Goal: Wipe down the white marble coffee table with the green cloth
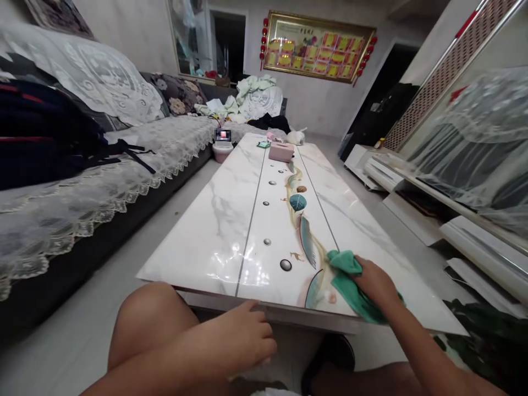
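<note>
A green cloth (348, 286) lies bunched on the glossy white coffee table (214, 220), near its front right part. My right hand (374, 280) is closed on the cloth and presses it against the tabletop; part of the cloth hangs at the front edge. My left hand (247, 335) is in front of the table's near edge, by my knee (144, 313). Nothing shows in it, and its fingers are loosely bent and a little apart. Down the table's middle strip runs a printed pattern of leaves and grey dots.
A pink tissue box (281, 152) and a white plastic bag (296, 137) stand toward the table's far end. Along the left runs a lace-covered sofa (140, 151) with a dark backpack (45, 132). At the right is a low white cabinet (487, 247). A pink bin (221, 154) stands beside the sofa.
</note>
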A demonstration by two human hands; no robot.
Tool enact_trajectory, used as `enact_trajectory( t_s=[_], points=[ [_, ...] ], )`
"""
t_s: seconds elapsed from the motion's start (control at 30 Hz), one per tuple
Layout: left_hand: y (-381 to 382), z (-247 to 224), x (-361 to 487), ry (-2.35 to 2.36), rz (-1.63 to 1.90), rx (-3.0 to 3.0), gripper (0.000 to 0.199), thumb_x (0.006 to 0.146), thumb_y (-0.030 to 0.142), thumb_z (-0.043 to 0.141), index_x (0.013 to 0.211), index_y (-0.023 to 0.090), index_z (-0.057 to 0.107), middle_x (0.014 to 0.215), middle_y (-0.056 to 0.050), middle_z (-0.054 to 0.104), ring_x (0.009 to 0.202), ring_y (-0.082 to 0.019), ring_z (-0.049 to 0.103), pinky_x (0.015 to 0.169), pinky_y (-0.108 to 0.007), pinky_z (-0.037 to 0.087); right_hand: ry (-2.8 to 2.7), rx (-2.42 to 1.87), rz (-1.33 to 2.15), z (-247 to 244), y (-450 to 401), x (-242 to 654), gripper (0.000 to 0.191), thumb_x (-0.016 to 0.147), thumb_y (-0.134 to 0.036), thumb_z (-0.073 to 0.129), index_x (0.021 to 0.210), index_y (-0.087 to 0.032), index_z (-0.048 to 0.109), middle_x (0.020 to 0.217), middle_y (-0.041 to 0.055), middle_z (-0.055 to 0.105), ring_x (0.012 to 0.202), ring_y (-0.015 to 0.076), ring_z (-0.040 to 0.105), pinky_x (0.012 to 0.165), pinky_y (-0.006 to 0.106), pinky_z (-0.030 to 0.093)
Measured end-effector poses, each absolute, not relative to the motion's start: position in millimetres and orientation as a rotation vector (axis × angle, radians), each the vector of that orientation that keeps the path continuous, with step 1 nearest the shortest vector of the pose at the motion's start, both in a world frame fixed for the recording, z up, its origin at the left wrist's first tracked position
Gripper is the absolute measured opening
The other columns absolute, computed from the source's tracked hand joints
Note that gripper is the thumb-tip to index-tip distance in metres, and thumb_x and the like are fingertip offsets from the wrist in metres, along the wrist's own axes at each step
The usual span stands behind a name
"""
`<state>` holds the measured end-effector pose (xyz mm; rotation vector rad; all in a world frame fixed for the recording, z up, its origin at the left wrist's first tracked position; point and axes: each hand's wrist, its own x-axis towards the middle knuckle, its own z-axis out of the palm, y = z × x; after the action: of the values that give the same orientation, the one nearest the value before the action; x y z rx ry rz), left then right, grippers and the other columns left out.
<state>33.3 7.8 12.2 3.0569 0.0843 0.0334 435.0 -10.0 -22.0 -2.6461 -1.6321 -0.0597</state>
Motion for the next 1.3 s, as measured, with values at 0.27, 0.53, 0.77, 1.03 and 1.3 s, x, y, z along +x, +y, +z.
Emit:
enact_trajectory(
  t_s=[0.27,0.53,0.77,1.03,1.3],
  points=[
    [0.2,0.8,44.6,0.051,0.004,3.069,0.013,0.097,0.030,0.063,0.088,0.021,0.066,0.085,0.002,0.072,0.081,-0.018,0.065,0.093,-0.037,0.045,-1.751,-2.491,-0.095,-28.4,-65.6,361.8,0.029,0.086,-0.032,0.060,0.110,-0.023,0.072,0.096,0.0089,0.069,0.081,0.0215,0.062,0.066,0.026,0.037],
    [3.9,-12.7,48.4,0.156,-0.078,3.029,0.017,0.097,0.034,0.062,0.088,0.021,0.068,0.087,0.000,0.073,0.085,-0.020,0.066,0.095,-0.038,0.046,-1.865,-2.213,-0.074,-46.4,-83.0,329.1,0.026,0.083,-0.025,0.054,0.101,-0.023,0.072,0.091,0.0083,0.067,0.075,0.0208,0.059,0.062,0.027,0.038],
    [2.0,-16.3,48.6,0.163,-0.181,2.968,0.026,0.093,0.046,0.066,0.096,0.021,0.073,0.089,-0.001,0.076,0.083,-0.021,0.067,0.100,-0.042,0.045,-1.681,-2.429,0.027,-60.9,-115.1,377.1,0.036,0.082,-0.021,0.053,0.113,-0.025,0.069,0.102,0.0082,0.069,0.083,0.0230,0.065,0.066,0.028,0.043],
    [6.9,-18.9,40.1,0.277,-0.245,2.880,0.028,0.094,0.046,0.065,0.102,0.021,0.073,0.092,-0.003,0.076,0.087,-0.023,0.067,0.104,-0.047,0.044,-1.658,-2.614,-0.014,-25.2,-43.6,387.1,0.030,0.089,-0.030,0.057,0.115,-0.023,0.070,0.100,0.0082,0.068,0.086,0.0216,0.063,0.064,0.026,0.035],
    [9.1,-1.1,39.6,0.309,-0.241,2.862,0.027,0.091,0.046,0.070,0.104,0.022,0.074,0.093,-0.002,0.077,0.086,-0.022,0.068,0.100,-0.041,0.045,-1.634,-2.695,-0.054,-9.1,69.1,404.2,0.039,0.093,-0.042,0.052,0.124,-0.023,0.065,0.110,0.0103,0.069,0.094,0.0227,0.064,0.066,0.027,0.036]
  ],
)
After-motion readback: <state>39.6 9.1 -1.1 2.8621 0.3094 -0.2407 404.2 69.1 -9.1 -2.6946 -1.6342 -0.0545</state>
